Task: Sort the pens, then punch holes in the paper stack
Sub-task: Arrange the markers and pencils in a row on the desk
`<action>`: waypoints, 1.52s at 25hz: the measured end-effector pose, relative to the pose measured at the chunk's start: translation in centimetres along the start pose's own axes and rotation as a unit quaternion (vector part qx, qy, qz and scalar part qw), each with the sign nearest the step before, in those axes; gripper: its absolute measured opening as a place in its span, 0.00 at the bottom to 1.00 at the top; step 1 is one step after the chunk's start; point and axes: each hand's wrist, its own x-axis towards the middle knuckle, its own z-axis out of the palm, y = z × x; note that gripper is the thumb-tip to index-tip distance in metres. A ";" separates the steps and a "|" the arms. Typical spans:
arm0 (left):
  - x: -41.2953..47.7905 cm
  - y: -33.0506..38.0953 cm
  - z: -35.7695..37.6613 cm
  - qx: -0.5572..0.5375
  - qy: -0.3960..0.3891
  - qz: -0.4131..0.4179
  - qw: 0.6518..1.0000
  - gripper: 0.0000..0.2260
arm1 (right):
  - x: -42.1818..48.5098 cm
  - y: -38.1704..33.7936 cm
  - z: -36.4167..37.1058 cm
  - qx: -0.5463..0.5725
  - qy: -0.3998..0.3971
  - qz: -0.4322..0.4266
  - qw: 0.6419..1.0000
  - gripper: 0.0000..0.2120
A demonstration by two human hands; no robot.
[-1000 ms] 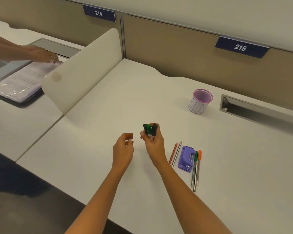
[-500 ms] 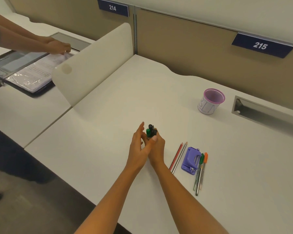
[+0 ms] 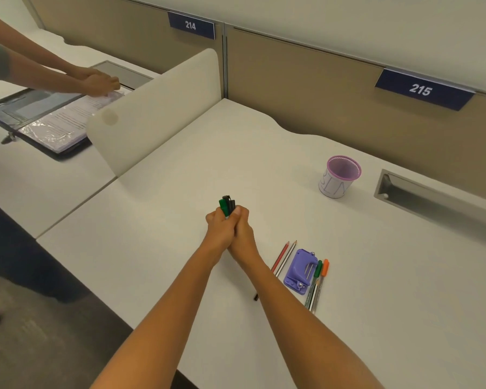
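Since the earlier frame our left hand (image 3: 220,226) has closed against our right hand (image 3: 243,226); both clasp the pens (image 3: 226,205) upright above the worktop (image 3: 180,164), left of the hole punch (image 3: 300,269).

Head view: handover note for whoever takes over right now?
Left hand and right hand: pressed together, shared grip on an upright bundle of green and black pens.
On the white desk: two pencils, purple hole punch, green-capped and orange-capped pens beside it. Pink-rimmed mesh cup stands far right, looks empty.
Done: some pens gathered.
Left: finish sorting, then punch. No paper stack visible on this desk.
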 end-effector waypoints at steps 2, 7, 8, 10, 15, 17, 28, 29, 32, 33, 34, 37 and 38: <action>1.3 0.4 -1.3 0.015 -0.017 -0.023 0.999 0.18 | -0.3 -0.4 0.6 -0.012 -0.041 -0.037 0.998 0.30; 5.6 0.7 -4.9 0.078 -0.081 -0.072 0.991 0.22 | 2.6 -1.8 3.7 -0.049 0.019 0.026 0.998 0.18; 6.5 0.8 -5.8 0.082 -0.088 -0.076 0.990 0.22 | 3.5 -2.0 4.5 -0.035 0.031 0.052 0.998 0.17; 8.0 0.6 -8.0 0.074 -0.099 -0.082 0.989 0.19 | 5.1 -2.5 6.4 -0.002 0.065 0.094 0.993 0.13; 12.6 0.4 -12.4 0.088 -0.060 -0.065 0.992 0.10 | 8.6 -3.8 11.1 0.000 0.172 0.151 0.974 0.12; 14.3 0.9 -13.0 0.095 -0.051 -0.065 0.992 0.08 | 9.8 -4.5 12.3 -0.014 0.214 0.169 0.962 0.12; 17.7 1.1 -13.0 0.252 -0.060 0.033 0.965 0.11 | 11.7 -5.6 13.5 -0.123 0.300 0.196 0.925 0.12; 17.6 1.1 -12.9 0.258 -0.054 0.038 0.964 0.13 | 11.6 -5.4 13.3 -0.132 0.305 0.196 0.923 0.12; 17.2 1.0 -12.7 0.286 -0.040 0.053 0.956 0.14 | 11.3 -5.2 13.0 -0.154 0.305 0.217 0.914 0.13; 17.0 0.9 -12.6 0.296 -0.037 0.059 0.953 0.15 | 11.3 -5.1 12.9 -0.157 0.303 0.221 0.914 0.13; 16.9 0.9 -12.6 0.303 -0.033 0.063 0.950 0.15 | 11.3 -5.1 12.7 -0.158 0.301 0.221 0.914 0.13; 16.6 0.8 -12.5 0.315 -0.025 0.073 0.946 0.15 | 11.1 -4.7 12.6 -0.162 0.292 0.214 0.918 0.10; 16.6 0.7 -12.5 0.317 -0.023 0.077 0.945 0.15 | 11.1 -4.6 12.6 -0.166 0.288 0.210 0.919 0.09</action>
